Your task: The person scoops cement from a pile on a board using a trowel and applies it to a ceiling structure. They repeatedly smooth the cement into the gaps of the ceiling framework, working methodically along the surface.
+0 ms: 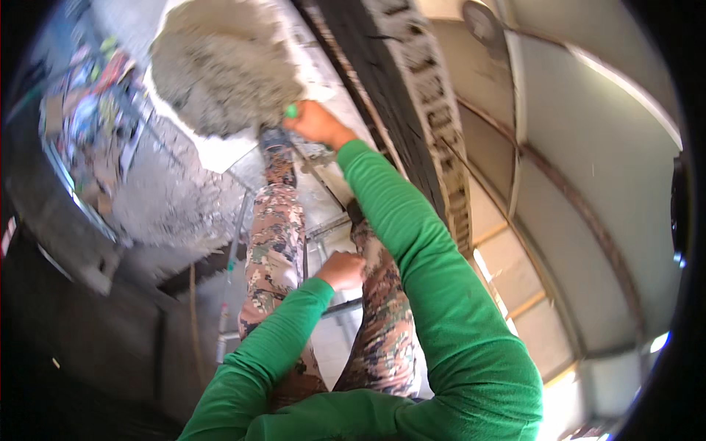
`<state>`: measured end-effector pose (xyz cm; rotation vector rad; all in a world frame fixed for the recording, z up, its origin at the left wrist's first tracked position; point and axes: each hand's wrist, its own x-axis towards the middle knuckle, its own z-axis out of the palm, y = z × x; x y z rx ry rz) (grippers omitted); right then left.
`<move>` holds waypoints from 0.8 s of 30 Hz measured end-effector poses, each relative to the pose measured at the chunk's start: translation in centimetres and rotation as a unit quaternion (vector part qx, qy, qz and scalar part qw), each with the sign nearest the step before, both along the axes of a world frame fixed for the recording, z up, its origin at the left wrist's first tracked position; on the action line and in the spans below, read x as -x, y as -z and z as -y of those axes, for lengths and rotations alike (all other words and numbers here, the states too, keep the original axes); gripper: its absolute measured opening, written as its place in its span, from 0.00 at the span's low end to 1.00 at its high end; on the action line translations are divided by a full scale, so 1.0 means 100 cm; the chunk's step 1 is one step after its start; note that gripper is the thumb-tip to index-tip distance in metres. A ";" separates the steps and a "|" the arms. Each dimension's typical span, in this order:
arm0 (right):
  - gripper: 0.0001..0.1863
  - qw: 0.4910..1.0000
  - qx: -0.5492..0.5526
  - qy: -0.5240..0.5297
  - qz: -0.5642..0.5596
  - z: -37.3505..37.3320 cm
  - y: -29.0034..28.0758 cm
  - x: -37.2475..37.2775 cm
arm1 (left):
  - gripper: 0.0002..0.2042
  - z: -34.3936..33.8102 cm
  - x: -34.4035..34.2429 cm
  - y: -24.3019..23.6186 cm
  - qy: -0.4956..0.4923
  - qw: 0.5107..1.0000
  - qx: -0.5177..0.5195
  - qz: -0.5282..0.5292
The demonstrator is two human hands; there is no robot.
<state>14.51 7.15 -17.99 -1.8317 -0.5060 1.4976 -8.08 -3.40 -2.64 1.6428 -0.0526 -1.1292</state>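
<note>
We want low, steady strokes: right hand (320, 123) grips green handle (291, 111) by rough grey mortar-like mound (228, 66), 11 o'clock; left hand (343, 271) curled shut.

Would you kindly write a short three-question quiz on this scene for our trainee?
1. Multiple choice: What colour is the object showing at the fingers of the right hand?
A) red
B) green
C) white

2. True or false: In this view, the left hand appears nearer to the grey mix than the right hand does.

3. Fill the gap: The trousers bear a ____ pattern.

Key:
1. B, green.
2. False: the right hand appears at the edge of the grey mix, while the left hand is lower, by the right leg of the trousers.
3. Camouflage.
</note>
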 end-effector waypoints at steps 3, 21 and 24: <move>0.12 0.998 0.035 0.055 -0.015 0.048 -0.067 0.006 | 0.12 0.000 0.021 0.002 0.043 0.997 -0.048 0.034; 0.10 0.907 0.152 0.392 -0.007 0.497 -0.436 0.146 | 0.19 -0.041 -0.063 -0.092 0.393 0.869 -0.296 0.059; 0.10 0.872 0.200 0.445 -0.042 0.562 -0.460 0.175 | 0.19 -0.042 -0.070 -0.103 0.413 0.853 -0.317 0.037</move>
